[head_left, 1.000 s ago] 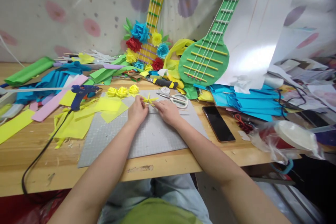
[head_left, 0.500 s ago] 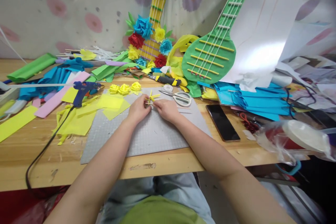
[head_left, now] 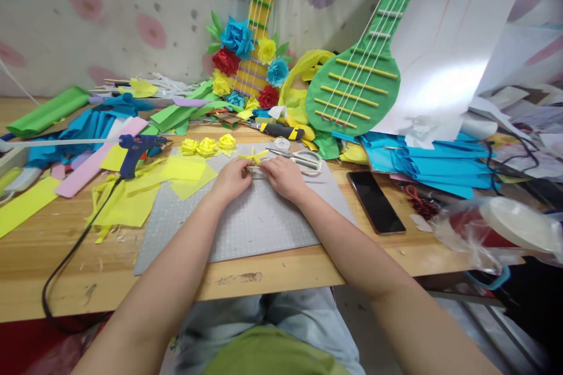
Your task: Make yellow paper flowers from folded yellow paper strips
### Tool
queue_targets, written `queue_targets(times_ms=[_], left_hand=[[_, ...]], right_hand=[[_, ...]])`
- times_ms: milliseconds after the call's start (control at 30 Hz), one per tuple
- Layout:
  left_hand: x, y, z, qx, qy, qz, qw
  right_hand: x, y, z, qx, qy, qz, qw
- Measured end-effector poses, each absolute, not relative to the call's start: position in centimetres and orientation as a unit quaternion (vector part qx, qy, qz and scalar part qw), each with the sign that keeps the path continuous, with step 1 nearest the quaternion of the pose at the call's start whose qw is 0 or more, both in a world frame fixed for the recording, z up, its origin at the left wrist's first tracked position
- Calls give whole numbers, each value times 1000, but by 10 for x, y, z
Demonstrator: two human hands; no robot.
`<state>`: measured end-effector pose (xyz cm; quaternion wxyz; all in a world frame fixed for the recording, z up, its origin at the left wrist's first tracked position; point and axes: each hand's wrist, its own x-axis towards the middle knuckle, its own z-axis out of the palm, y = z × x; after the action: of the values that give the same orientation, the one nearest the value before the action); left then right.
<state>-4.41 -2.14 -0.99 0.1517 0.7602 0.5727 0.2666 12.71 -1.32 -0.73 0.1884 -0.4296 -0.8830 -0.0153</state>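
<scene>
Over the grey cutting mat, my left hand pinches a small yellow paper piece with pointed petals. My right hand is closed at the right side of that piece, its fingertips on a thin pale stick that spans between both hands. Scissors lie just beyond my right hand, beside a small white roll. Several yellow paper flowers sit at the mat's back left edge. Yellow paper sheets overlap the mat on the left.
A blue glue gun with a black cord lies left. Behind stand a green paper instrument and a yellow one with flowers. A phone, blue paper and a plastic-wrapped cup are on the right.
My right fingers have moved slightly right, off the petals and along the stick. The yellow piece now appears flatter above my fingertips. The view has shifted a little.
</scene>
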Motion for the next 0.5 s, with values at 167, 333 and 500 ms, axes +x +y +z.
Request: queue_targets(times_ms=[167, 333, 500], left_hand=[[-46, -23, -7, 762, 571, 268, 145], [-45, -29, -4, 764, 567, 275, 140], [-47, -28, -3, 759, 581, 259, 139]], right_hand=[[130, -15, -5, -448, -849, -13, 280], [135, -11, -10, -468, -828, 45, 305], [135, -10, -9, -494, -819, 78, 282]])
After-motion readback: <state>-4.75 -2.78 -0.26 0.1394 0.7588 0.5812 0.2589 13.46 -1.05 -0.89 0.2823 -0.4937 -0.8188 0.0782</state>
